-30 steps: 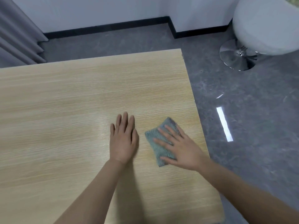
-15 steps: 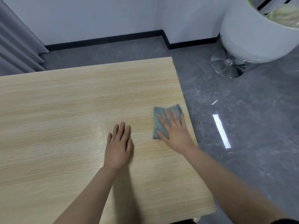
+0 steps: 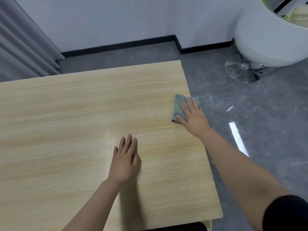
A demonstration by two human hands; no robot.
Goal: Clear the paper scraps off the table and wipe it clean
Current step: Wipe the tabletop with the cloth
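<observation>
Two bare hands lie on the light wood-grain table (image 3: 66,130) in the head view. The right hand (image 3: 193,117) is flat, fingers spread, pressing a cloth (image 3: 179,105) against the tabletop at the table's right edge, past the middle of that edge toward the far corner. The cloth is a small folded square of grey-green woven fabric with a zigzag texture; its far right corner juts just beyond the table edge over the grey floor (image 3: 250,114). The hand covers much of the cloth's near right part, so its full outline is hidden. The left hand (image 3: 125,160) rests palm down and empty, fingers close together, nearer the person and well apart from the cloth. The tabletop grain is blurred and the table's left side is cut off by the frame. A white swivel chair (image 3: 266,39) stands on the floor beyond, its top cropped. A grey curtain (image 3: 21,44) hangs at far left.
</observation>
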